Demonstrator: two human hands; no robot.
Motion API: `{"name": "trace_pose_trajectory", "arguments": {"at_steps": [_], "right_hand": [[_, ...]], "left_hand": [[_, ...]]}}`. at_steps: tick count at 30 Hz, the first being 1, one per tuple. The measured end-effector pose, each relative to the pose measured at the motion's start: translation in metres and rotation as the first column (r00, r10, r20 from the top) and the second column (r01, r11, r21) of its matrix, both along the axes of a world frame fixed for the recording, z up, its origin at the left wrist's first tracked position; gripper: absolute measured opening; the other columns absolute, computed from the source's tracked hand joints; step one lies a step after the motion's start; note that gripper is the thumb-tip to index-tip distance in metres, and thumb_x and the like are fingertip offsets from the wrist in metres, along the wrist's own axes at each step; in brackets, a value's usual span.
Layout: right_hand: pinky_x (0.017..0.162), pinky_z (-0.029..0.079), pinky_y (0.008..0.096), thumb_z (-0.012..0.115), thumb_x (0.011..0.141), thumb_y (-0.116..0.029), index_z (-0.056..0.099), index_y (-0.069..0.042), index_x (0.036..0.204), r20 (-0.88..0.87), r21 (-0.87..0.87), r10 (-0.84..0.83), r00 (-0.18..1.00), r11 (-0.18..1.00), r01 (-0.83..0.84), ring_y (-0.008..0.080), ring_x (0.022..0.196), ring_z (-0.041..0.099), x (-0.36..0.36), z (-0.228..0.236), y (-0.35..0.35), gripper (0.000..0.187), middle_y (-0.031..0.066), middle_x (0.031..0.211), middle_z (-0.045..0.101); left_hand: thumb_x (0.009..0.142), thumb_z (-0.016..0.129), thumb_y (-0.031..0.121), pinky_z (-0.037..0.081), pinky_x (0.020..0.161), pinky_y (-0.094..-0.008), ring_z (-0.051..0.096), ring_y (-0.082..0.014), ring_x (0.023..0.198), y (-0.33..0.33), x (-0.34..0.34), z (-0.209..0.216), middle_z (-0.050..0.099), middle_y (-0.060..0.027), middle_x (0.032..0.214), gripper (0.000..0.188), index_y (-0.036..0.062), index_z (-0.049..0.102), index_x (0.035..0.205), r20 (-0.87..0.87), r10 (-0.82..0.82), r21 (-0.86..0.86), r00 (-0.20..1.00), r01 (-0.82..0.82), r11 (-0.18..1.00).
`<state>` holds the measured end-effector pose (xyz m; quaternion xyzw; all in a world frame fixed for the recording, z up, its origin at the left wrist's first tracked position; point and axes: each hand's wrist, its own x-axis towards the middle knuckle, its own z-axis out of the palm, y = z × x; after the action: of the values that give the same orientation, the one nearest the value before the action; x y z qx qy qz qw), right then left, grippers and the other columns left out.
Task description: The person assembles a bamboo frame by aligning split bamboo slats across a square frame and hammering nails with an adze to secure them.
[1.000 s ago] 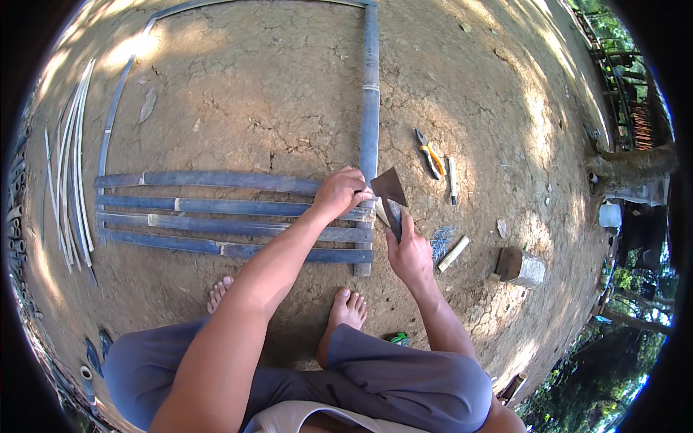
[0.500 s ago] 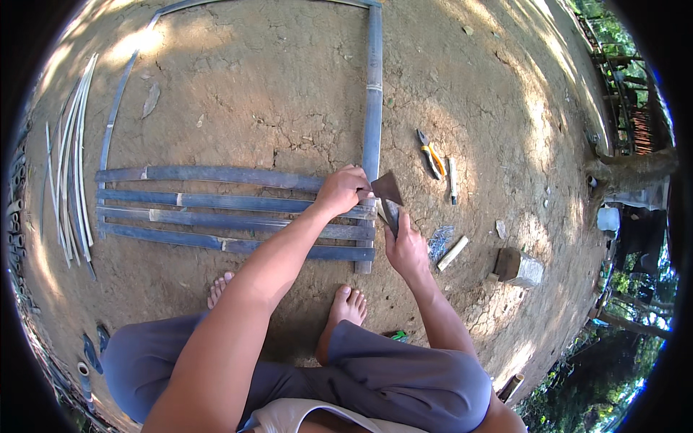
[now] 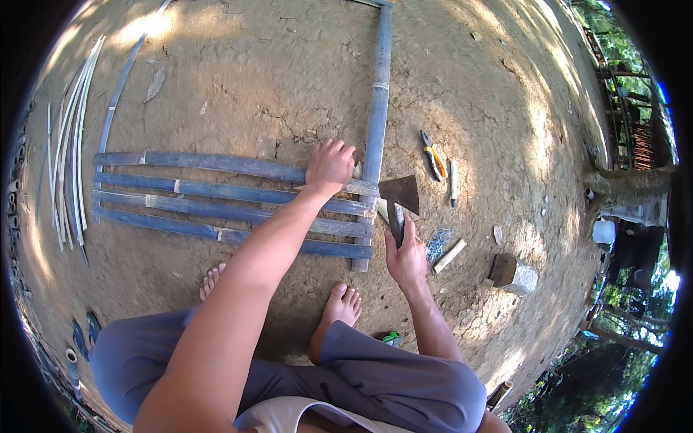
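The left hand (image 3: 330,164) presses flat, fingers spread, on the top slat (image 3: 216,164) where it meets the upright pole (image 3: 377,108). The right hand (image 3: 406,258) has its grip closed round the handle of a hatchet (image 3: 398,198), whose blade lies just right of the pole (at the slat ends). Four slats lie side by side on the dirt ground (image 3: 253,72). Pliers (image 3: 433,155) lie near the blade.

The left hand (image 3: 330,164) presses on the bamboo slats (image 3: 216,195) lying on the dirt. The right hand (image 3: 406,258) holds a hatchet (image 3: 398,198).
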<state>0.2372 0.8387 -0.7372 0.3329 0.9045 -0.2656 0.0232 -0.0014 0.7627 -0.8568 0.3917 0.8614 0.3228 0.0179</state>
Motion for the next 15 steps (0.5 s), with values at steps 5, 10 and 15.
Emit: {"name": "trace_pose_trajectory", "arguments": {"at_steps": [5, 10, 15], "right_hand": [[0.065, 0.057, 0.0530, 0.067, 0.096, -0.019, 0.044, 0.003, 0.142, -0.015, -0.058, -0.004, 1.000, 0.998, 0.003, 0.0499, 0.077, 0.070, -0.007, 0.005, 0.000, 0.056, 0.0314, 0.091, 0.070], [0.062, 0.056, 0.0532, 0.067, 0.097, -0.018, 0.042, 0.004, 0.142, -0.172, 0.085, 0.054, 0.984, 0.996, -0.040, 0.0492, 0.076, 0.070, -0.012, 0.017, 0.008, 0.057, 0.0319, 0.084, 0.069], [0.062, 0.056, 0.0546, 0.067, 0.096, -0.021, 0.047, 0.004, 0.136, 0.002, 0.062, 0.051, 0.999, 0.997, -0.051, 0.0473, 0.070, 0.069, -0.016, -0.006, 0.009, 0.051, 0.0288, 0.083, 0.069]], "left_hand": [[0.093, 0.057, 0.019, 0.046, 0.095, -0.0464, 0.061, -0.0299, 0.108, -0.005, 0.010, -0.004, 0.068, -0.0108, 0.107, 0.028, 0.0100, 0.069, 0.116, 0.106, -0.003, -0.270, 0.994, 0.032, 0.962], [0.094, 0.055, 0.023, 0.045, 0.095, -0.0466, 0.060, -0.0289, 0.110, 0.007, 0.005, 0.003, 0.068, -0.0104, 0.109, 0.026, 0.0100, 0.069, 0.113, 0.066, 0.037, -0.235, 0.997, -0.021, 0.972], [0.096, 0.054, 0.024, 0.045, 0.095, -0.0454, 0.060, -0.0267, 0.110, 0.009, 0.001, 0.007, 0.069, -0.0079, 0.109, 0.022, 0.0105, 0.067, 0.109, 0.112, 0.014, -0.294, 0.994, 0.019, 0.956]]}}
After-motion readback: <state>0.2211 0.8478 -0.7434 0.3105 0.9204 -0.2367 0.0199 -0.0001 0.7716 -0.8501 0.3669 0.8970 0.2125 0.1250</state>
